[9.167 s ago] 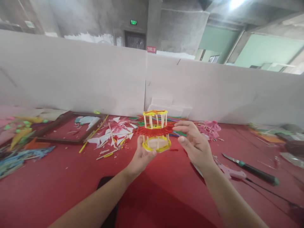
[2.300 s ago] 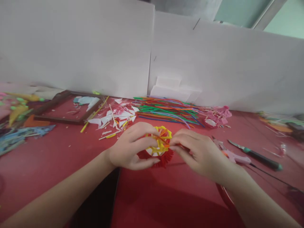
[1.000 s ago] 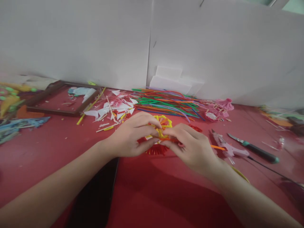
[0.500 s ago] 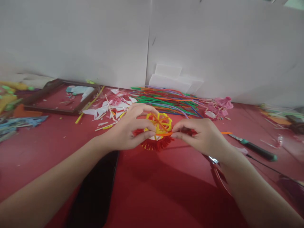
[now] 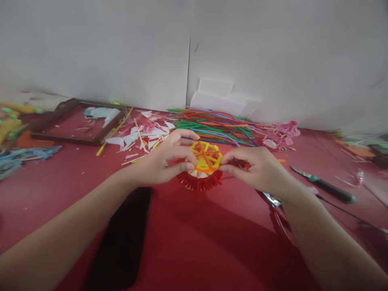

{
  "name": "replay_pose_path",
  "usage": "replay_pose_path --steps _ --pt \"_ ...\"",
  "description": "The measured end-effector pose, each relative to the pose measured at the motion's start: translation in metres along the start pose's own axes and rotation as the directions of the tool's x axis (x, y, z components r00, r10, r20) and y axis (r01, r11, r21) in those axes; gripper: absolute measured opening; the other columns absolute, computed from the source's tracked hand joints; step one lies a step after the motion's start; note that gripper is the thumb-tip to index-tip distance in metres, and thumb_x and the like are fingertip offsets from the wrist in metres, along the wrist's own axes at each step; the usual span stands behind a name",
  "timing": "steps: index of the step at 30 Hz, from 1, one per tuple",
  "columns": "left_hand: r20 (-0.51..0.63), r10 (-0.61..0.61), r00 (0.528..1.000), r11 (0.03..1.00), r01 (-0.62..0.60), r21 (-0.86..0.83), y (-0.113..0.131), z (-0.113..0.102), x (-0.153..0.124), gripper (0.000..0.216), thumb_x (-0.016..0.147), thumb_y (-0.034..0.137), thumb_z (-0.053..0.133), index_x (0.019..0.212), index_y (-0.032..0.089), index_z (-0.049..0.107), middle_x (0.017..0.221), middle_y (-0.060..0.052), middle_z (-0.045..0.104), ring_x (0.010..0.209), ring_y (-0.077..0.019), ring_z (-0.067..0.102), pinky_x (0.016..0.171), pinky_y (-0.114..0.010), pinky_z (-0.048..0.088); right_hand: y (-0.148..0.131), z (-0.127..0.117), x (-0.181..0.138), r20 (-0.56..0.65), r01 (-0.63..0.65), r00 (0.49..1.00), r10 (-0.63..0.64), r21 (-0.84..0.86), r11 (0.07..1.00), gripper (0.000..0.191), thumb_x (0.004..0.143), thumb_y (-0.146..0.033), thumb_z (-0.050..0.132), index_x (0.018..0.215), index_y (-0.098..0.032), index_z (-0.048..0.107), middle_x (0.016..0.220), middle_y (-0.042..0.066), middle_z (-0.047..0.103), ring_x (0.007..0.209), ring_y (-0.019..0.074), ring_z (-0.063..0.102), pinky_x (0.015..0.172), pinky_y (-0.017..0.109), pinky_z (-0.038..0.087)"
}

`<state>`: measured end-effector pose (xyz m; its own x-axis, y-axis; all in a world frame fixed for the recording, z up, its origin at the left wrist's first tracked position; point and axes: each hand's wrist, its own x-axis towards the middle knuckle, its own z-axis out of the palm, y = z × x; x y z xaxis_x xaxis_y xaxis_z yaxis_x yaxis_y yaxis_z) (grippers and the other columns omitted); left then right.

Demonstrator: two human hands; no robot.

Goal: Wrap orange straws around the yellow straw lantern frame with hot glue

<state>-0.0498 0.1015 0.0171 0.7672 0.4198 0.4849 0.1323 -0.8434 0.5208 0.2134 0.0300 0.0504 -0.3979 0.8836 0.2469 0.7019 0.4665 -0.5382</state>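
Between my hands stands a small round craft piece (image 5: 200, 185), with a red fringe below and a yellow ring-like frame (image 5: 218, 151) on top. Orange strips cross over that frame. An orange pipe cleaner (image 5: 203, 170) runs along its near side. My left hand (image 5: 174, 157) pinches the left end of this pipe cleaner between thumb and finger, other fingers arched over the frame. At the opposite end, my right hand (image 5: 253, 167) has thumb and fingertips closed on it. Part of the red fringe is hidden behind my fingers.
Colourful pipe cleaners (image 5: 212, 126) lie by the white wall. White scraps (image 5: 133, 139) and a brown frame (image 5: 69, 141) are to the left. A black phone (image 5: 121, 242) rests near my left forearm. Right are a green-black craft knife (image 5: 330, 189), red-handled pliers (image 5: 280, 218) and a pink piece (image 5: 283, 135).
The orange pipe cleaner has shifted slightly up against the yellow frame, and the craft piece is tilted a little more toward me. Both hands keep their pinch.
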Motion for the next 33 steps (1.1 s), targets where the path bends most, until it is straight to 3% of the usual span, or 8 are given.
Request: replay_pose_path --steps 4,8,12,19,28,33 --pt "0.009 -0.042 0.999 0.999 0.042 -0.026 0.001 -0.002 -0.002 0.01 0.097 0.027 0.058 0.095 0.022 0.066 0.131 -0.01 0.049 0.138 -0.0247 0.043 0.116 -0.043 0.044 0.003 0.001 -0.001 -0.03 0.007 1.0 -0.006 0.033 0.999 0.005 0.089 -0.028 0.069 0.091 -0.023 0.07 0.082 -0.003 0.076 0.072 0.0107 0.069 0.066 0.022 0.05" --pt "0.018 -0.066 0.998 0.997 0.067 -0.031 0.001 -0.004 -0.003 0.011 0.097 0.03 0.058 0.096 0.023 0.066 0.133 -0.01 0.051 0.136 -0.0247 0.047 0.114 -0.044 0.044 0.01 0.005 0.0 -0.065 0.062 0.996 -0.058 0.06 0.996 0.016 0.088 -0.028 0.07 0.104 -0.026 0.072 0.092 -0.001 0.078 0.079 0.0128 0.071 0.07 0.023 0.052" --pt "0.005 -0.069 0.998 0.997 0.069 -0.026 -0.001 -0.005 -0.002 0.012 0.097 0.031 0.059 0.096 0.023 0.067 0.134 -0.01 0.054 0.133 -0.0257 0.051 0.111 -0.044 0.046 0.014 0.008 0.003 -0.067 0.141 0.989 -0.136 0.089 0.986 0.01 0.09 -0.027 0.069 0.096 -0.026 0.077 0.089 0.0 0.078 0.079 0.0133 0.07 0.072 0.025 0.052" --pt "0.014 -0.08 0.997 0.996 0.08 -0.035 -0.005 -0.006 -0.001 0.013 0.096 0.034 0.061 0.092 0.023 0.067 0.136 -0.009 0.056 0.132 -0.0259 0.052 0.109 -0.042 0.046 0.011 0.007 0.005 -0.071 0.028 0.997 -0.016 0.185 0.982 0.003 0.084 -0.025 0.074 0.086 -0.025 0.077 0.083 -0.001 0.076 0.074 0.0123 0.067 0.065 0.023 0.05" --pt "0.021 -0.069 0.997 0.996 0.07 -0.048 -0.007 -0.006 -0.003 0.013 0.097 0.032 0.059 0.092 0.021 0.065 0.137 -0.011 0.056 0.134 -0.0266 0.052 0.105 -0.041 0.048 0.004 0.012 0.005 -0.095 0.05 0.995 -0.036 0.151 0.987 0.005 0.086 -0.025 0.072 0.083 -0.023 0.075 0.078 0.0 0.074 0.067 0.0112 0.064 0.061 0.023 0.048" --pt "-0.002 -0.095 0.995 0.994 0.095 -0.049 -0.006 -0.008 -0.002 0.012 0.093 0.034 0.063 0.091 0.022 0.065 0.134 -0.01 0.057 0.136 -0.0271 0.05 0.109 -0.044 0.048 0.004 0.001 0.002 -0.108 -0.049 0.99 0.089 0.327 0.944 0.011 0.082 -0.03 0.075 0.082 -0.023 0.067 0.077 -0.001 0.069 0.066 0.0113 0.063 0.06 0.024 0.052"
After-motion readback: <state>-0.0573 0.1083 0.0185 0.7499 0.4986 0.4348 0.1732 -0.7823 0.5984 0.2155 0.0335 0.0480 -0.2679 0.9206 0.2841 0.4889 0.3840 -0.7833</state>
